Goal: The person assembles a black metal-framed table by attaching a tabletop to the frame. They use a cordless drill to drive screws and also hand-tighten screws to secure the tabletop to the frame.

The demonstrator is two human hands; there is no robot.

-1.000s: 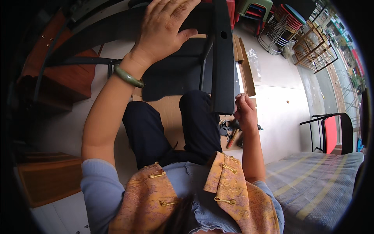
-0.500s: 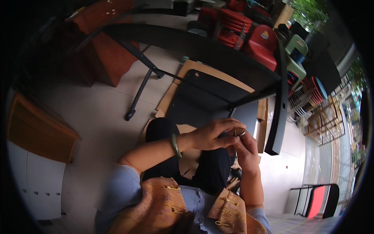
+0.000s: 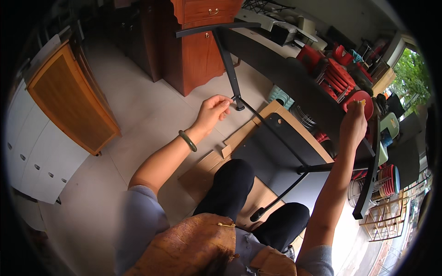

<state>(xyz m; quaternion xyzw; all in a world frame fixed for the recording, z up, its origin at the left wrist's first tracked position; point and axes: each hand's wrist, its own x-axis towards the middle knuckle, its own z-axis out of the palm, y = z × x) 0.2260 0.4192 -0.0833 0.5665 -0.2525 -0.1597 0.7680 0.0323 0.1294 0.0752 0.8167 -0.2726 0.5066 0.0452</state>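
Both hands up: I see left hand [image 3: 212, 110] fingers pinched at the black table leg [image 3: 229, 64], frame centre; right hand [image 3: 353, 125] seemingly closed on the tabletop edge [image 3: 294, 83].

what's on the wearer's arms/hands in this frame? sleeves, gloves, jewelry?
Both hands are bare, no gloves. The left hand has a dark green bangle at the wrist; the right hand shows no jewelry that I can make out. Forearms are bare up to short grey-blue sleeves, which end near the elbows. No watch or markings visible.
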